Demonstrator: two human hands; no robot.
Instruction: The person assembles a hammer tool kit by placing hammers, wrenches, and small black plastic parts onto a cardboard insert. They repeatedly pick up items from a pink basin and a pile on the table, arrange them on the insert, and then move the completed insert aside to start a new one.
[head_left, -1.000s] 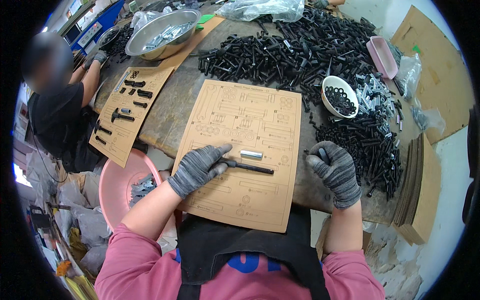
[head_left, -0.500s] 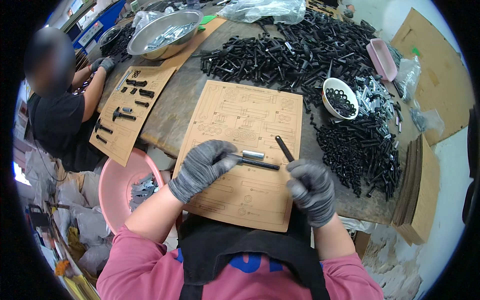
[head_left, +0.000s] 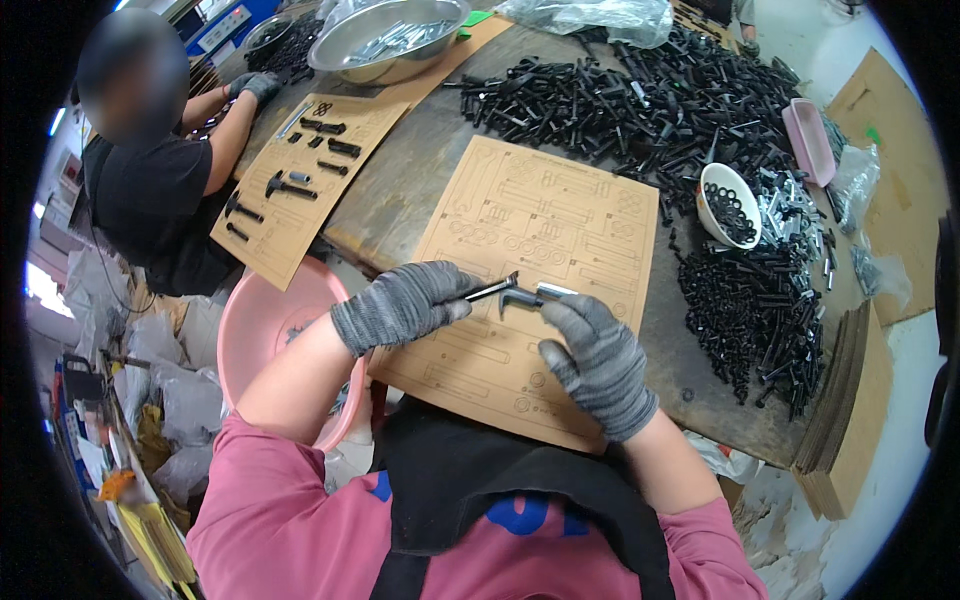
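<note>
Both my hands wear grey striped knit gloves. My left hand [head_left: 410, 303] pinches a slim black rod [head_left: 490, 290] with a wider end pointing right. My right hand [head_left: 598, 362] has its thumb and index finger apart, with its fingertips over the shank of a black T-headed piece [head_left: 519, 298]. I cannot tell whether they touch it. Beside that piece lies a silver sleeve [head_left: 553, 290], partly hidden by the right fingers. These parts are over a brown cardboard sheet [head_left: 450, 250] printed with part outlines, tilted at the table's near edge.
Black bolts [head_left: 620, 100] pile up at the back, with small black screws [head_left: 735, 320] and silver sleeves [head_left: 795, 220] at right. A white bowl [head_left: 712, 205] holds black rings. A co-worker [head_left: 150, 190] sits left, near another parts sheet [head_left: 275, 220]. A pink basin [head_left: 240, 330] stands below.
The left hand has lifted and now holds a black rod, uncovering the T-headed piece. The black bar has left the right hand, which has moved left over the sheet. My view has shifted left.
</note>
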